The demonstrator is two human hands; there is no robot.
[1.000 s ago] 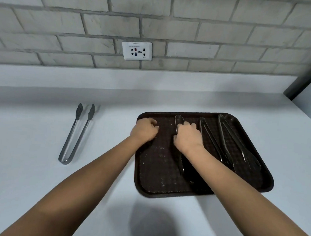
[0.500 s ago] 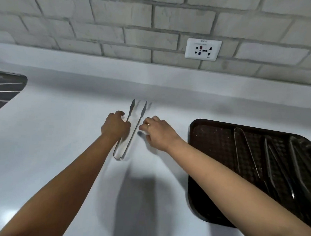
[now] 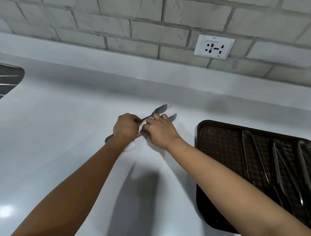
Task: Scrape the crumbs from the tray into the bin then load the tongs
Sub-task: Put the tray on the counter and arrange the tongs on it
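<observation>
Now both of my hands are on the loose tongs [image 3: 159, 110], which lie aslant on the white counter [image 3: 60, 140] just left of the tray [image 3: 219, 148]. My left hand [image 3: 126, 128] is curled round one arm of them, and that arm's ridged tip juts up past my knuckles toward the wall. My right hand [image 3: 159, 131] lies over the other arm with its fingers bent down onto it; the second tip peeps out beyond my fingertips. The hinged end shows under my left wrist, down on the counter.

The tray is dark brown, flecked with pale crumbs [image 3: 216, 139] on its patterned floor. Three more tongs [image 3: 257, 159] lie lengthwise in its right half, and my right forearm crosses its near left corner.

Behind, a white socket [image 3: 214, 47] sits in the grey brick wall [image 3: 102, 24]. At the far left edge a dark corner with pale stripes [image 3: 3, 81] shows; what it is I cannot tell.
</observation>
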